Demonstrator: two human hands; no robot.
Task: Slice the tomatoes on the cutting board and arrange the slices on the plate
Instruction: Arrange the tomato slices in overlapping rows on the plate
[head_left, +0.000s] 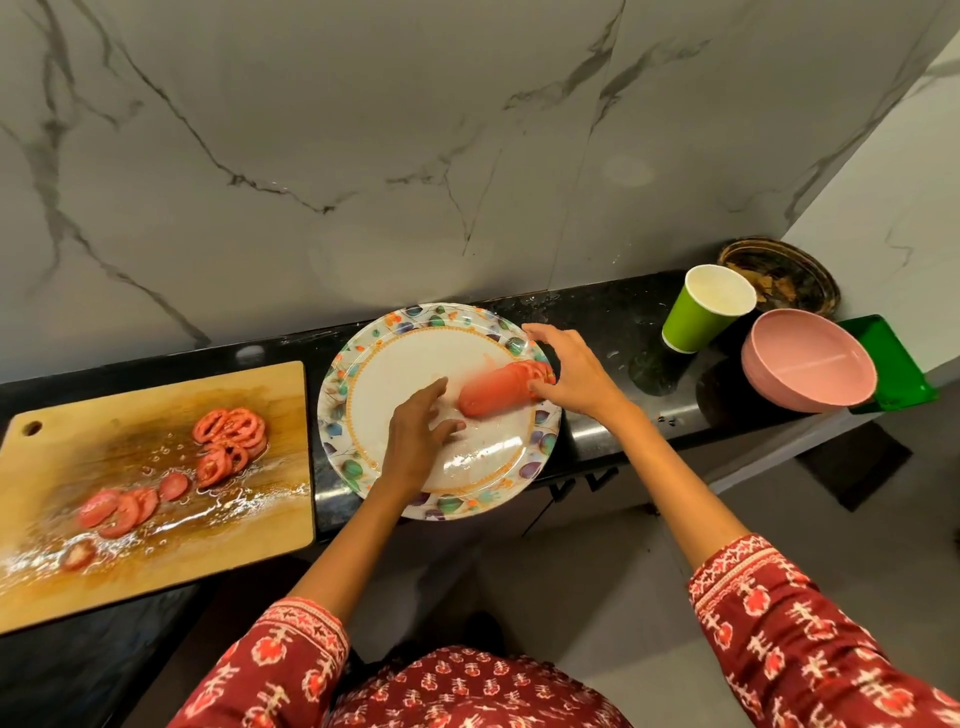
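Observation:
A round white plate (415, 358) with a leafy coloured rim sits on the black counter. On its right side lies a blurred row of red tomato slices (491, 392). My right hand (569, 371) touches the right end of that row, fingers spread. My left hand (418, 431) hovers over the plate's middle, fingers apart, just left of the slices. To the left, a wet wooden cutting board (156, 566) carries more tomato slices (231, 441) in a pile, and several others (124, 512) lie spread lower left. No knife is visible.
A green paper cup (701, 309), a pink bowl (808, 366), a green tray (893, 364) and a dark round dish (779, 273) stand at the right of the counter (608, 322). A marble wall rises behind. The plate overhangs the counter's front edge.

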